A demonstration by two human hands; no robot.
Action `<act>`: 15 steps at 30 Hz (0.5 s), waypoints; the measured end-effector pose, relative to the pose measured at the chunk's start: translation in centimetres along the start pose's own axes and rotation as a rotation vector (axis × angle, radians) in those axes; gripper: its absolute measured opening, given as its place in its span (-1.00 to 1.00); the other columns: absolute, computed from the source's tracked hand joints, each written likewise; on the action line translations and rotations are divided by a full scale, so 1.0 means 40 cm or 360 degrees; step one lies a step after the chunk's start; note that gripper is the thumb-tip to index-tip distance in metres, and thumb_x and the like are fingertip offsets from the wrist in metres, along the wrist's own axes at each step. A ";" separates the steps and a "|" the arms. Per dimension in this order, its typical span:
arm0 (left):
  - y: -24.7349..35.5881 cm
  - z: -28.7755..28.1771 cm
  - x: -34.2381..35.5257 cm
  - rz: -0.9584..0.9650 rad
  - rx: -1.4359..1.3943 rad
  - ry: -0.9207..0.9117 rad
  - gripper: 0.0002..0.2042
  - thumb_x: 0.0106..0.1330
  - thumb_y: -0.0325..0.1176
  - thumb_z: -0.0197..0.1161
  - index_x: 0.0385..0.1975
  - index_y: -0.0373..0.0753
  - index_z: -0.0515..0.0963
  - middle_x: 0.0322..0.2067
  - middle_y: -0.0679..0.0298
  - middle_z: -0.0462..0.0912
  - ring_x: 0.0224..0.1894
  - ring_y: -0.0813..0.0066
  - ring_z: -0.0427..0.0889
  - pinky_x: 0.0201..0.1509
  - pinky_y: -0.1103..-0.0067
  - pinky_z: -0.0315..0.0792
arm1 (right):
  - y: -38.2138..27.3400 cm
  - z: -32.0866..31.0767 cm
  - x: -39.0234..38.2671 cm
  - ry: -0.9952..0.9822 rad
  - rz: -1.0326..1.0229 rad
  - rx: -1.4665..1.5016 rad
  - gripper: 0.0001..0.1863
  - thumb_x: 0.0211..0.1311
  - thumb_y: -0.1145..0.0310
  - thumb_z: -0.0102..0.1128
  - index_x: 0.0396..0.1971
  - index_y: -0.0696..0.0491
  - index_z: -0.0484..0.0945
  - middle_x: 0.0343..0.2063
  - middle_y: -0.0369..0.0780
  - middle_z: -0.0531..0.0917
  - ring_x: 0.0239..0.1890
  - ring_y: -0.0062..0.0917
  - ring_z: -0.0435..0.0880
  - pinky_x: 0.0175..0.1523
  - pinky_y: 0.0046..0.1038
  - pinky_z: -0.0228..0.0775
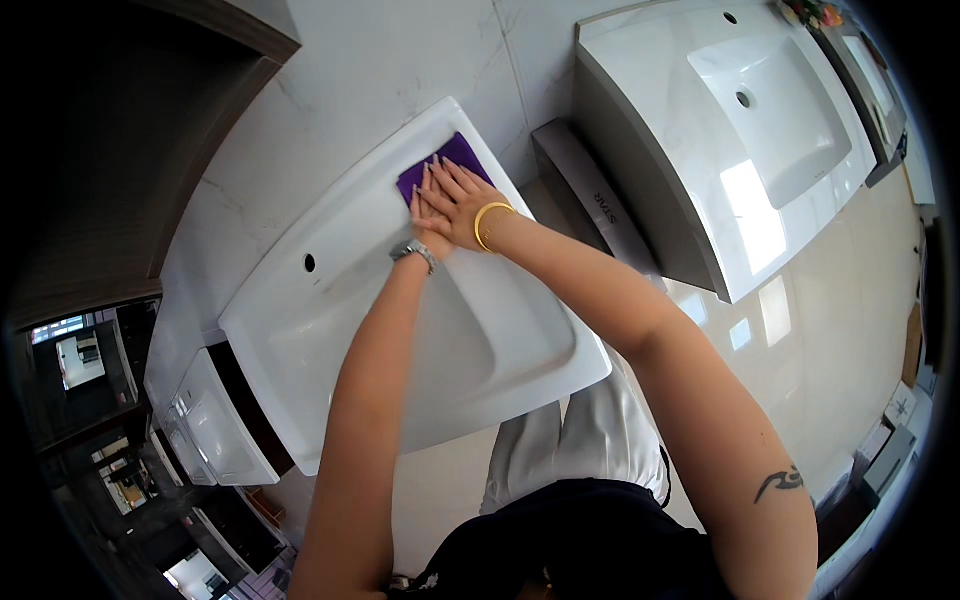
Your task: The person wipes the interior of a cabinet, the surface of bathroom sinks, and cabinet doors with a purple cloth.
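Observation:
A folded purple cloth [458, 153] lies flat on the far right corner of a white washbasin [360, 205]. My left hand [431, 236], with a silver watch at its wrist, lies flat with its fingers stretched out onto the cloth. Across the back of it rests my right hand [466, 207], fingers spread, a gold bangle [482, 228] at the wrist. The right hand covers part of the left one. Both sets of fingertips reach the cloth's near part, and neither hand grips it. To the left of the hands, the basin has a round dark hole [309, 263].
At the right stands another white basin [660, 60] on a grey cabinet, with a dark grey box-like piece [590, 190] beside it. A smaller white basin [215, 420] is at the lower left. Dark wood panelling [120, 130] fills the upper left, next to a marbled wall [400, 60].

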State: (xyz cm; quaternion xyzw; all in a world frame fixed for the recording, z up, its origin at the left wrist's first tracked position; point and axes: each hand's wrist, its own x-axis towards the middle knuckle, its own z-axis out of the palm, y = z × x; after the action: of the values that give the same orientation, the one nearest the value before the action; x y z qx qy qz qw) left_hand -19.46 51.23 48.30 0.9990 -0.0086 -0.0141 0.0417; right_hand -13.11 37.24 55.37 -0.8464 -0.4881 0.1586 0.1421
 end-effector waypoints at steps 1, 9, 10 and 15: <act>-0.035 -0.005 0.022 0.0002 -0.0014 0.0015 -0.10 0.30 0.13 -0.01 0.46 -0.17 -0.31 0.49 0.12 -0.38 0.52 0.17 -0.37 0.49 0.14 -0.27 | 0.000 -0.023 0.031 -0.0032 -0.0001 0.0039 -0.22 0.40 -0.28 -0.60 0.43 -0.08 0.07 0.46 -0.10 -0.03 0.51 -0.23 -0.18 0.53 -0.29 -0.41; 0.036 -0.040 0.003 -0.0193 0.0200 -0.0285 -0.02 0.20 0.20 0.08 0.46 -0.20 -0.26 0.49 0.10 -0.35 0.52 0.17 -0.42 0.48 0.14 -0.37 | -0.010 0.007 0.001 0.0015 0.0083 -0.0128 -0.37 0.45 -0.04 -0.53 0.43 -0.12 0.07 0.47 -0.14 -0.04 0.51 -0.26 -0.15 0.53 -0.28 -0.41; 0.061 -0.045 -0.024 -0.0179 0.0234 -0.0287 -0.04 0.22 0.18 0.06 0.46 -0.21 -0.26 0.49 0.09 -0.35 0.52 0.15 -0.42 0.48 0.14 -0.39 | -0.019 0.026 -0.032 0.0049 0.0077 -0.0141 -0.36 0.45 -0.04 -0.53 0.43 -0.10 0.06 0.47 -0.14 -0.04 0.51 -0.27 -0.16 0.53 -0.28 -0.42; 0.193 -0.050 -0.171 -0.0060 0.0076 -0.0193 -0.05 0.24 0.16 0.03 0.46 -0.25 -0.26 0.48 0.04 -0.35 0.52 0.05 -0.39 0.48 0.10 -0.38 | -0.066 0.085 -0.221 0.0199 -0.0003 -0.0291 -0.34 0.45 -0.02 -0.57 0.44 -0.01 0.00 0.46 -0.07 -0.05 0.51 -0.25 -0.18 0.53 -0.28 -0.45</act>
State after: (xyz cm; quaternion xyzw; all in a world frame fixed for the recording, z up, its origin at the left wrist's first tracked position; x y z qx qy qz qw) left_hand -26.34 43.83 51.13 0.9970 0.0072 -0.0751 0.0171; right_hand -20.74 31.11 54.46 -0.8636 -0.4916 0.0602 0.0945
